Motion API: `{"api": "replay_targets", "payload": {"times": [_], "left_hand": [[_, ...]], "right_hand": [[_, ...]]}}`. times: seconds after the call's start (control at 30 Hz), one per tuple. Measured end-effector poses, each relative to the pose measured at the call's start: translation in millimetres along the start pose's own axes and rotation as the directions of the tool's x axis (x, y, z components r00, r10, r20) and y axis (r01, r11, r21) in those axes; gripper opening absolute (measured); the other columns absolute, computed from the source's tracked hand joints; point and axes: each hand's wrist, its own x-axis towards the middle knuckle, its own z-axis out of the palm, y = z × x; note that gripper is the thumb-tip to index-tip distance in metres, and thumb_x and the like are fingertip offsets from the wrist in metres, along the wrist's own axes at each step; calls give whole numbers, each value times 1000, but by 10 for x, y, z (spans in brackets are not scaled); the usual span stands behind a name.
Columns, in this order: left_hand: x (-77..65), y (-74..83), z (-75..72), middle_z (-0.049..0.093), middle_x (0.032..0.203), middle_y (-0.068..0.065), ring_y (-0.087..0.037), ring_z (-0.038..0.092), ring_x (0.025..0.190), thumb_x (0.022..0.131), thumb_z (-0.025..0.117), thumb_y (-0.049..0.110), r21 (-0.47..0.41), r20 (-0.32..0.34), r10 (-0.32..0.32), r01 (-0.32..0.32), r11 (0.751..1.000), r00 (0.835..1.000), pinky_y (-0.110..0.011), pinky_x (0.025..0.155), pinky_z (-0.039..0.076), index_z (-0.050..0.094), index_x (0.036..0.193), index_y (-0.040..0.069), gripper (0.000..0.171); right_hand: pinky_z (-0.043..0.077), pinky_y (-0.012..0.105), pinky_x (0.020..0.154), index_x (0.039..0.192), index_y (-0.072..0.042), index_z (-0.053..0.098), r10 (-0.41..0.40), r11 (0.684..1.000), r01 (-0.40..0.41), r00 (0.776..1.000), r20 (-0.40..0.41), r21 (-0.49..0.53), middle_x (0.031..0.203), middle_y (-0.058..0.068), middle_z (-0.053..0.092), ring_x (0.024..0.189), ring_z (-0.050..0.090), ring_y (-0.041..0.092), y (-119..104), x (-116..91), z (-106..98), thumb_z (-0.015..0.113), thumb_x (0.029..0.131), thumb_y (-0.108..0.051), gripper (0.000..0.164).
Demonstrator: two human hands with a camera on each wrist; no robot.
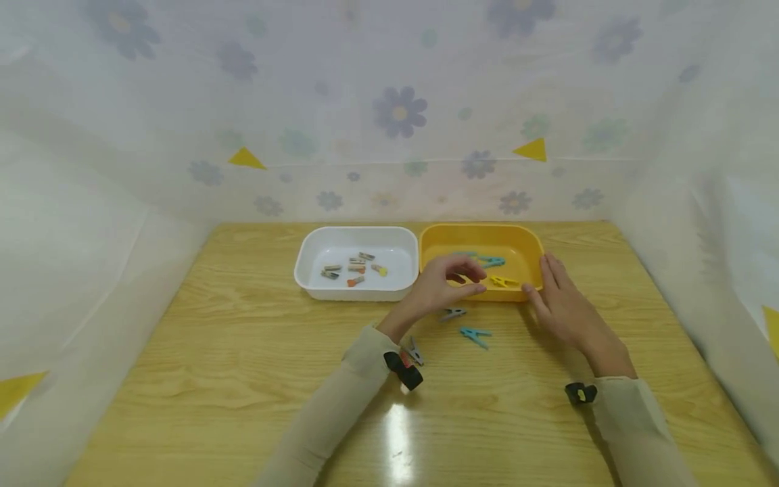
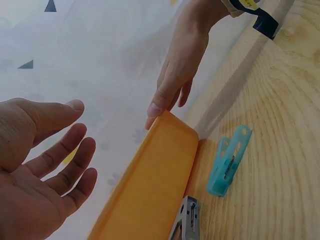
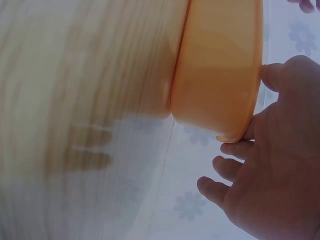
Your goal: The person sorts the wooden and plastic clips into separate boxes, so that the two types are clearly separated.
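Observation:
My left hand [image 1: 447, 281] hovers over the front left of a yellow tray [image 1: 529, 247], fingers curved, thumb apart, nothing between them. My right hand [image 1: 569, 308] rests against that tray's front right corner, its thumb at the front rim and its fingers stretched along the right side. Inside the yellow tray lie a yellow clothespin [image 1: 504, 281] and blue clothespins [image 1: 491, 261], partly hidden by my left hand. On the table in front are a teal clothespin [image 2: 230, 162] and a grey clothespin [image 1: 453, 313]. Another grey clothespin [image 1: 416, 352] lies beside my left wrist.
A white tray [image 1: 304, 270] stands directly left of the yellow one, with several small clothespins [image 1: 357, 268] scattered inside. Something reddish shows partly under my left wristband [image 1: 403, 370]. A flowered sheet [image 1: 341, 135] hangs behind the table [image 1: 231, 338] and along its sides.

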Motion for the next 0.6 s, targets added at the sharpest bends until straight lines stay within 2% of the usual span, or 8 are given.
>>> {"api": "replay_targets", "payload": {"times": [0.3,0.6], "left_hand": [[-372,-23,-120,73,107,-13,-18,70,99,93,77,8,8,-18,17,-17,1000,1000,-33,86,58,73,107,5,14],[-756,-22,-294,72,109,-12,-22,68,101,94,75,6,33,-20,-48,49,998,999,-42,91,57,72,109,7,16]], "right_hand": [[5,59,123,159,8,-5,-18,1000,18,1000,-6,4,168,25,-13,154,-4,46,24,4,11,28,113,-44,78],[4,59,123,159,9,-5,-16,1000,16,1000,-10,-1,167,26,-12,154,-4,47,14,-3,9,28,113,-45,78]]}}
